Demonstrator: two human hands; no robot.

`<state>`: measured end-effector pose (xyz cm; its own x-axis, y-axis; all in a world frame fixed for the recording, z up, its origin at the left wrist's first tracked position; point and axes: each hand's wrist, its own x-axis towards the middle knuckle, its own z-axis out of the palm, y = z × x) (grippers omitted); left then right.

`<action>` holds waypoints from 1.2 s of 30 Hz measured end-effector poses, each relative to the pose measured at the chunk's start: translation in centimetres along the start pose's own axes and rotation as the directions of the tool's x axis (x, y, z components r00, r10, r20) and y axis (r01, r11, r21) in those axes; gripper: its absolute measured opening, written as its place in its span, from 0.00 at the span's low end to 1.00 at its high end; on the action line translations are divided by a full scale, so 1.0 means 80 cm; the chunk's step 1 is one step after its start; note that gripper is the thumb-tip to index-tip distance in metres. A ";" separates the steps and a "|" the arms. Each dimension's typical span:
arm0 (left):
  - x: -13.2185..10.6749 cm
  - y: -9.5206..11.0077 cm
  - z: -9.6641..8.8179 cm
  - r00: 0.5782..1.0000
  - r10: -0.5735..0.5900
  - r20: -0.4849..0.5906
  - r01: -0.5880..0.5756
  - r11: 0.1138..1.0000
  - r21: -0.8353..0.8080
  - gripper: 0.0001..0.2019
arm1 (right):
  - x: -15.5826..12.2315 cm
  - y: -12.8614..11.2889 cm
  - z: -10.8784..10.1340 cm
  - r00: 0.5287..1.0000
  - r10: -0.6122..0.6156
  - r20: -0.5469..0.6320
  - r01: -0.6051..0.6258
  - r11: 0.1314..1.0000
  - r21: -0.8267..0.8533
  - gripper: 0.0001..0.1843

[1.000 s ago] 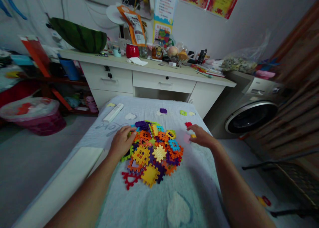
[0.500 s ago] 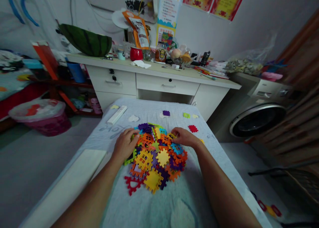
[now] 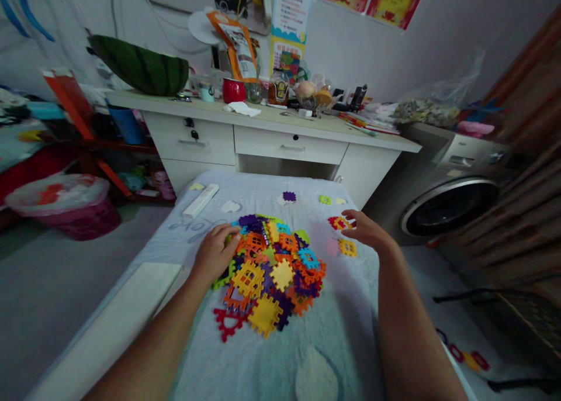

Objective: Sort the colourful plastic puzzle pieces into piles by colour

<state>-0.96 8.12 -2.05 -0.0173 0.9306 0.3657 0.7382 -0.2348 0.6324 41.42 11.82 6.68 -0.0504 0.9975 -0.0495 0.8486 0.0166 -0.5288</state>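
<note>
A heap of plastic interlocking building tiles [image 3: 263, 272] in orange, yellow, purple, blue, green and red lies on the cloth-covered table. My left hand [image 3: 215, 252] rests against the heap's left edge, thumb apart from the bent fingers; its fingertips partly cover some tiles. Off to the right, my right hand [image 3: 367, 230] pinches a yellow tile [image 3: 340, 223] just over a red tile [image 3: 332, 221]. Whether the two touch I cannot tell. Nearer to me lies a yellow window tile [image 3: 348, 248]. Farther back are a single purple tile [image 3: 289, 196] and a green tile [image 3: 325, 200].
A white stick-like box [image 3: 200, 201] lies at the table's far left, and a long white board [image 3: 118, 325] along the left side. Behind stands a white desk [image 3: 289, 137] with a watermelon piece [image 3: 140, 68] and jars. A washing machine [image 3: 438, 179] stands at right.
My right hand has left the heap and moved right with a yellow tile, over to the red tile. My left hand stays at the heap's left edge. The view has shifted slightly.
</note>
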 end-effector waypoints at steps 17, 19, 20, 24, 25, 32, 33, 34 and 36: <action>0.000 -0.005 0.002 1.000 0.013 -0.001 -0.013 1.000 0.004 0.20 | 0.003 0.030 0.002 0.972 0.131 0.193 -0.086 0.970 -0.228 0.10; 0.000 -0.006 0.002 1.000 0.011 0.003 -0.011 1.000 0.005 0.19 | 0.004 0.027 0.005 0.963 0.170 0.211 -0.120 0.966 -0.227 0.08; 0.000 -0.006 0.003 1.000 0.008 0.006 -0.008 1.000 0.005 0.20 | 0.004 0.026 0.005 0.962 0.176 0.207 -0.129 0.967 -0.222 0.08; 0.001 -0.005 0.002 1.000 0.004 0.005 -0.004 1.000 -0.003 0.20 | 0.005 0.022 0.008 0.991 0.114 0.063 -0.093 0.959 -0.268 0.09; 0.001 -0.005 0.002 1.000 0.004 0.005 -0.004 1.000 -0.007 0.20 | 0.006 0.019 0.010 0.995 0.094 0.018 -0.085 0.954 -0.289 0.10; 0.001 0.000 -0.001 1.000 0.011 0.004 -0.011 1.000 -0.020 0.19 | 0.012 -0.006 0.036 0.995 0.078 -0.056 -0.092 0.943 -0.318 0.19; 0.000 0.000 -0.001 1.000 0.006 0.000 -0.006 1.000 -0.017 0.19 | 0.012 -0.009 0.039 0.996 0.061 -0.058 -0.076 0.947 -0.313 0.20; 0.000 -0.001 0.000 1.000 0.002 0.000 -0.002 1.000 -0.014 0.19 | 0.013 -0.011 0.041 0.997 0.043 -0.059 -0.059 0.949 -0.309 0.20; 0.000 -0.002 0.000 1.000 -0.001 0.000 0.001 1.000 -0.009 0.19 | 0.013 -0.014 0.043 0.999 0.017 -0.040 -0.029 0.948 -0.317 0.19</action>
<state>-1.07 8.18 -2.19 -0.0175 0.9308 0.3650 0.7318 -0.2369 0.6391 38.59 12.61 4.30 -0.0146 0.9996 -0.0246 0.9728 0.0085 -0.2315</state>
